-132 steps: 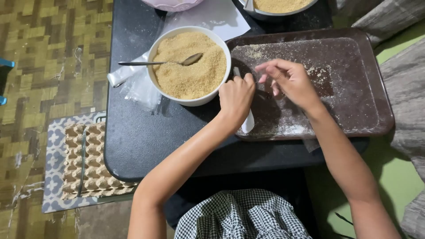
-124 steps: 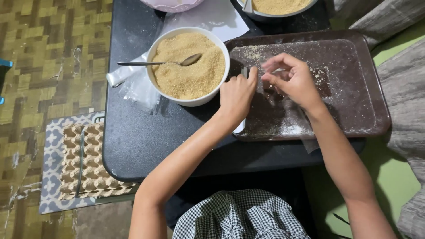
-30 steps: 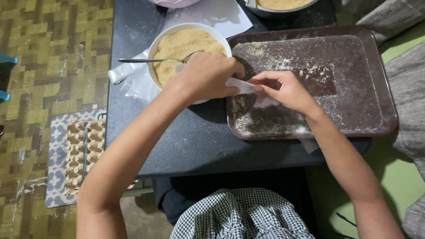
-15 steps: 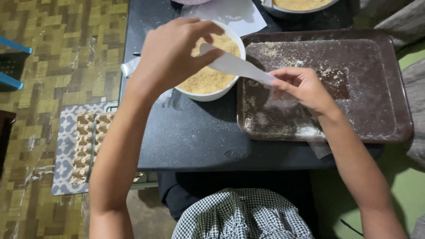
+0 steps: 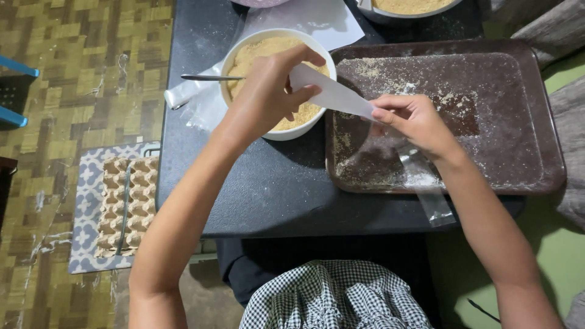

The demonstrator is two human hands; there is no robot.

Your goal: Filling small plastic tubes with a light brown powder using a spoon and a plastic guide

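My left hand (image 5: 268,91) and my right hand (image 5: 414,122) hold a small clear plastic bag (image 5: 332,94) stretched between them, its upper end over a white bowl (image 5: 286,131) of tan crumbs. The left hand pinches the end above the bowl. The right hand pinches the other end above a brown tray (image 5: 518,122) dusted with crumbs. A metal spoon (image 5: 207,77) rests in the bowl, its handle sticking out to the left.
Loose plastic bags (image 5: 189,94) lie left of the bowl on the black table (image 5: 268,189). A second bowl of crumbs (image 5: 414,7) sits at the far edge. An egg carton (image 5: 125,204) lies on a patterned mat on the floor at left.
My left hand has lifted from the tray's edge to above the bowl, drawing the plastic bag out between both hands. My right hand stays over the tray.
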